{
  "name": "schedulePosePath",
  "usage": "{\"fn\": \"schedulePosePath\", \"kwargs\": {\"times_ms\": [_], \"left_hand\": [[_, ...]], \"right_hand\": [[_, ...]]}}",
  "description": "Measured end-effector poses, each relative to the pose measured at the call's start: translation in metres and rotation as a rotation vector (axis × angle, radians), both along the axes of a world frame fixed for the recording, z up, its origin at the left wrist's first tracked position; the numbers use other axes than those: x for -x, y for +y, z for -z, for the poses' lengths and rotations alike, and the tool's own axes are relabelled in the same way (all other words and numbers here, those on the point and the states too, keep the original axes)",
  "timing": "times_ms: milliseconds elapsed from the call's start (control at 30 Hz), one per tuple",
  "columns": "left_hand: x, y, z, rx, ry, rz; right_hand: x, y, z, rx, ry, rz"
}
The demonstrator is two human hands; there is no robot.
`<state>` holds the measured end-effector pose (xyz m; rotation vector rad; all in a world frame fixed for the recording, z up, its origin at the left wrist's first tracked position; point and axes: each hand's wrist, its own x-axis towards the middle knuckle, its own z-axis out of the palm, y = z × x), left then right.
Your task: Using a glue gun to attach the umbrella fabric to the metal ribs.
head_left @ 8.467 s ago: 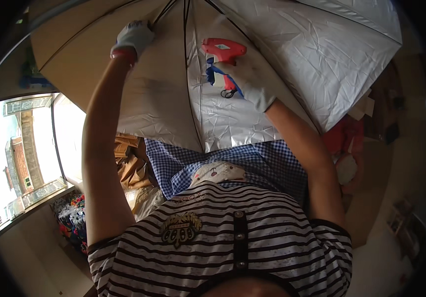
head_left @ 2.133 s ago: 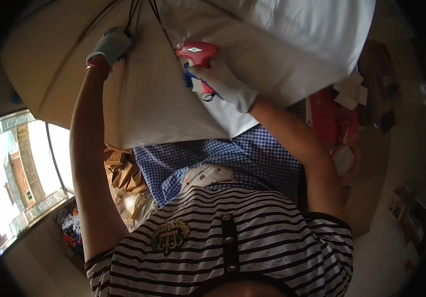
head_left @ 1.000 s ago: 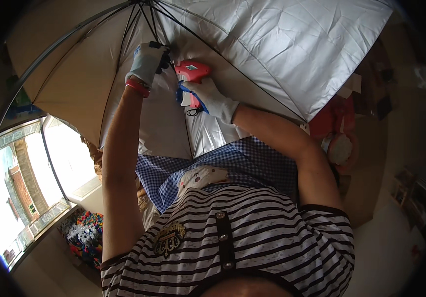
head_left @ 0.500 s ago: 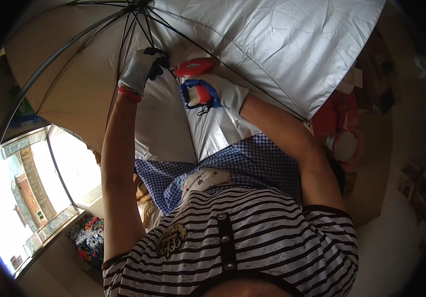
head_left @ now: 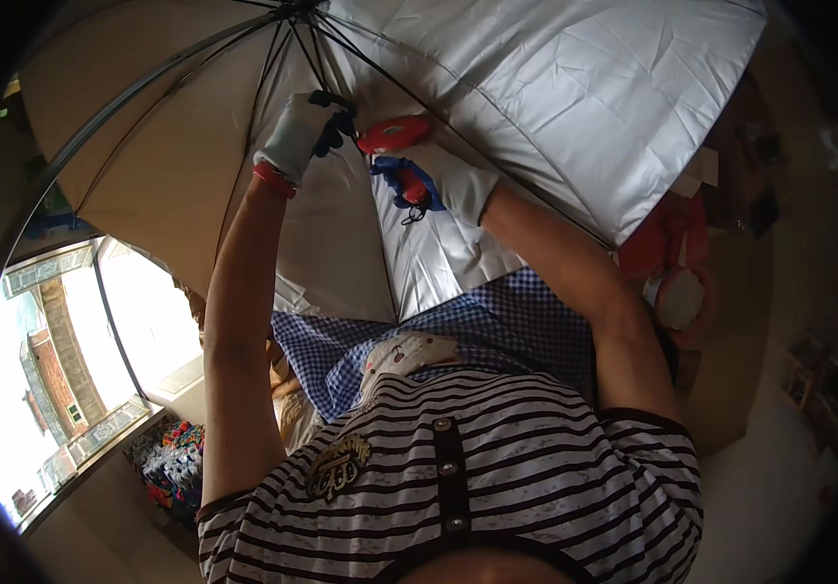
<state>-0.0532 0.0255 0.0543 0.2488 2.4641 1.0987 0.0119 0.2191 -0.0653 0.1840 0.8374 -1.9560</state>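
A big umbrella canopy (head_left: 575, 88), silvery inside, spreads open in front of me with dark ribs meeting at the top. My left hand (head_left: 308, 134), in a white glove with dark blue fingers, is closed near a dark rib; what its fingertips hold is too small to make out. Just right of it, my right hand (head_left: 433, 183), gloved alike, grips a red handheld object (head_left: 416, 187) with a thin black loop hanging from it. A flat red oval piece (head_left: 394, 133) shows above that hand; whether the two red parts join is hidden.
A blue checked cloth (head_left: 497, 311) covers my lap under the canopy's edge. At the left is a bright window (head_left: 78, 360), with a multicoloured heap (head_left: 170, 467) below it. Red items and a round container (head_left: 680, 297) with pale contents stand at the right.
The canopy and both hands have shifted slightly right in view. My right hand's fingers have drawn in more tightly around the red object.
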Motion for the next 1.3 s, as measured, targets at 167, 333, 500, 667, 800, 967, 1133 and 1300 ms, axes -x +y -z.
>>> {"fn": "schedulePosePath", "kwargs": {"times_ms": [167, 333, 500, 667, 800, 967, 1133, 1300], "left_hand": [[0.01, -0.015, -0.022, 0.028, -0.034, -0.153], [0.053, -0.091, -0.059, 0.578, 0.131, -0.078], [0.046, -0.116, -0.06, 1.184, 1.029, 0.538], [-0.001, -0.03, -0.008, 0.778, 0.589, -0.381], [-0.008, 0.012, 0.018, 0.581, 0.286, -0.232], [0.0, 0.018, 0.026, 0.104, 0.072, -0.407], [0.0, 0.015, 0.018, 0.045, -0.062, -0.458], [0.002, 0.013, 0.017, 0.011, -0.071, -0.418]], "right_hand": [[-0.001, -0.015, -0.007, -0.019, 0.141, 0.155], [-0.003, -0.017, -0.024, 0.161, 0.256, 0.174], [-0.004, 0.002, -0.043, -0.27, 0.686, 0.258], [-0.009, 0.007, -0.039, -0.386, 0.65, 0.396], [-0.009, 0.006, -0.029, -0.351, 0.58, 0.4], [-0.009, -0.006, -0.011, -0.475, 0.583, 0.384], [-0.018, -0.033, -0.001, -0.565, 0.491, 0.465], [-0.04, -0.044, -0.016, -0.525, 0.301, 0.504]]}}
